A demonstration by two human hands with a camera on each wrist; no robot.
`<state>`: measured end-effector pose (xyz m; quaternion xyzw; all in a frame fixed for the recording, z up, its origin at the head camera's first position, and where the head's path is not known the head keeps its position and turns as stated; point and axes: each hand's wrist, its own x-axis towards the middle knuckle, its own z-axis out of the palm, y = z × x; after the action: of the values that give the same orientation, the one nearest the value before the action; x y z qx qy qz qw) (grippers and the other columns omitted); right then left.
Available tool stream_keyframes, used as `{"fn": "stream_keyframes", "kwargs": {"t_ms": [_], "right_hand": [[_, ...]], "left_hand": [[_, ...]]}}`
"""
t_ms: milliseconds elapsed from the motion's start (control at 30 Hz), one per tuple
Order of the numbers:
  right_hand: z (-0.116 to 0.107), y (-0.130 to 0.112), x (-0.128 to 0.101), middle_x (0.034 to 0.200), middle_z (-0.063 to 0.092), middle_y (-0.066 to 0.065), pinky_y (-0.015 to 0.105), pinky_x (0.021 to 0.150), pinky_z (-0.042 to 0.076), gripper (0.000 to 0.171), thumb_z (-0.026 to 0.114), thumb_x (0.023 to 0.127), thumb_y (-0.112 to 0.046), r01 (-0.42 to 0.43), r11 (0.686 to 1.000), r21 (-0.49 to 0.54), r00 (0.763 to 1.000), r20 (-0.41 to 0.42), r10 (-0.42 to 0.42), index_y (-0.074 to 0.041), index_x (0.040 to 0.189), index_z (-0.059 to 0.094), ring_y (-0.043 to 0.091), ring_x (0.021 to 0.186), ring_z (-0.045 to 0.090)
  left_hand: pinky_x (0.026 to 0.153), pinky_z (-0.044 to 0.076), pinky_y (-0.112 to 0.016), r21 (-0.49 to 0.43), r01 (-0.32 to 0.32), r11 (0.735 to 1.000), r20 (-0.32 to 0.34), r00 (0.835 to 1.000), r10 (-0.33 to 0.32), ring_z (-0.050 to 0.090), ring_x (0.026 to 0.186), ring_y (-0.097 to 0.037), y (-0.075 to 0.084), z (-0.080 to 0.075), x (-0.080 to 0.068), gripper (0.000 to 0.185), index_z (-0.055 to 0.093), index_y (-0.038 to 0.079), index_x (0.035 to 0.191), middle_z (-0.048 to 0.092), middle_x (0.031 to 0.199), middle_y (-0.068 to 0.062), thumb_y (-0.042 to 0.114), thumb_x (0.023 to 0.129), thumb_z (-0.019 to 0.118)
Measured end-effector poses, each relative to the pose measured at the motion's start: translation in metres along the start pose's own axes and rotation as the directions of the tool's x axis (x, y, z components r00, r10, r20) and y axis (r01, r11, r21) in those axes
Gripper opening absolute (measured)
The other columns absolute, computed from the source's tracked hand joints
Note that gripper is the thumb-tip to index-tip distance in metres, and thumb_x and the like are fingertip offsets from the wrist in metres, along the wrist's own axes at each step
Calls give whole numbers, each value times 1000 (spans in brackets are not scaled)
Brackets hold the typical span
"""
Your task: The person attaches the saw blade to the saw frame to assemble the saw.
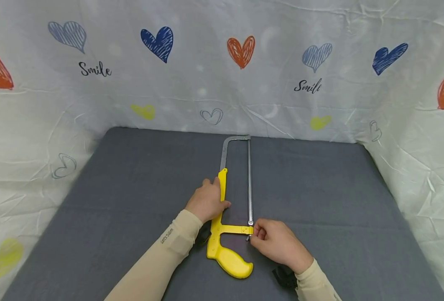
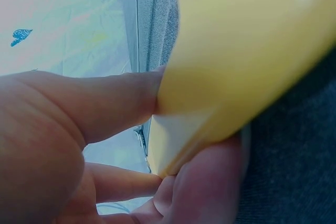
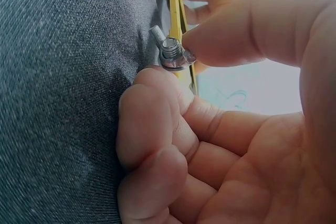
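From the head camera, a yellow-handled hacksaw with a silver metal frame and blade (image 1: pixel 227 217) lies flat in the middle of the grey fabric-covered table (image 1: pixel 320 188), the left hand (image 1: pixel 207 202) clasped over its yellow back bar to pin it while the right hand (image 1: pixel 276 242) works at the blade's near end beside the grip. The left wrist camera shows only fingers (image 2: pixel 105 103) curled round the blurred yellow bar. The right wrist camera shows thumb and forefinger pinching the small silver wing nut (image 3: pixel 173 53), so the step looks like adjusting blade tension, and the next move seems to call for a firm twist against a steady frame.
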<state>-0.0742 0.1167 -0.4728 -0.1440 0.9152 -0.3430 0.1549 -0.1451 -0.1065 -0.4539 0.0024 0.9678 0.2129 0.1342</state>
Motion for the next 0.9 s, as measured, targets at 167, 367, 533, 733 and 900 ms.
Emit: {"fn": "stream_keyframes", "kwargs": {"t_ms": [167, 367, 533, 733, 900], "right_hand": [[0, 0, 0, 67, 57, -10, 24, 51, 39, 13, 72, 94, -15, 9, 1000, -7, 1000, -5, -9, -21, 83, 67, 7, 53, 47], [0, -2, -1, 66, 56, -10, 23, 50, 38, 12, 71, 92, -12, 34, 999, -4, 999, -15, -34, -20, 85, 68, 5, 52, 45], [-1, -3, -1, 66, 55, -9, 24, 50, 37, 12, 70, 91, -8, 45, 999, 0, 999, -25, -45, -18, 85, 67, 5, 52, 45], [0, -3, -2, 65, 54, -9, 24, 49, 36, 13, 70, 91, -7, 41, 999, -5, 999, -20, -41, -18, 85, 67, 6, 52, 44], [0, -2, -2, 66, 54, -9, 24, 49, 36, 12, 69, 92, -7, 44, 999, -8, 999, -17, -44, -17, 86, 67, 6, 52, 44]], "left_hand": [[87, 66, -46, -3, 2, 1000, 1, 1000, -2, 72, 96, -35, 0, -1, 0, 94, 33, -4, 167, 52, 148, -33, 33, 97, 83], [87, 66, -47, 1, -2, 1000, -10, 1000, 2, 72, 96, -35, -1, -1, 0, 94, 34, -5, 166, 52, 148, -33, 33, 96, 84], [88, 66, -47, 1, -10, 1000, -19, 1000, 10, 73, 98, -36, -1, 0, 1, 94, 35, -5, 166, 53, 148, -33, 33, 96, 84], [85, 67, -46, 1, -20, 1000, -18, 1000, 20, 72, 95, -35, -1, 1, 1, 93, 35, -6, 166, 54, 146, -33, 33, 96, 84], [84, 67, -45, 0, -22, 1000, -21, 1000, 22, 72, 92, -34, -2, 1, 1, 93, 36, -6, 165, 55, 144, -33, 33, 96, 84]]}}
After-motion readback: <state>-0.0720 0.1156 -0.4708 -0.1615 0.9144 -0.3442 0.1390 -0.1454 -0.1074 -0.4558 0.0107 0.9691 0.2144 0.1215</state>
